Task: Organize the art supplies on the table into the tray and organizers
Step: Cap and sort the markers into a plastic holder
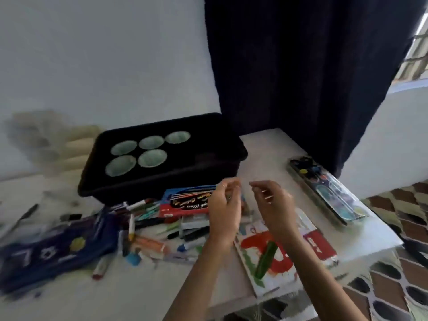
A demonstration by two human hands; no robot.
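Left hand [223, 205] and right hand [273, 202] are hovering just in front of the tray [139, 188], fingers loosely curled. Blur is hiding whether either is pinching anything. Markers [150, 218] are lying heaped in front of the tray, and cups [151, 142] are sitting inside it.

Risk: a forearm sweeping low could be sending markers rolling off the table [139, 297]. The palette [324, 188], right of the tray, is sitting near the edge and could be getting knocked.

The table is showing white. A dark curtain [301, 66] is hanging behind the tray, and patterned floor [393, 286] is showing right of it.
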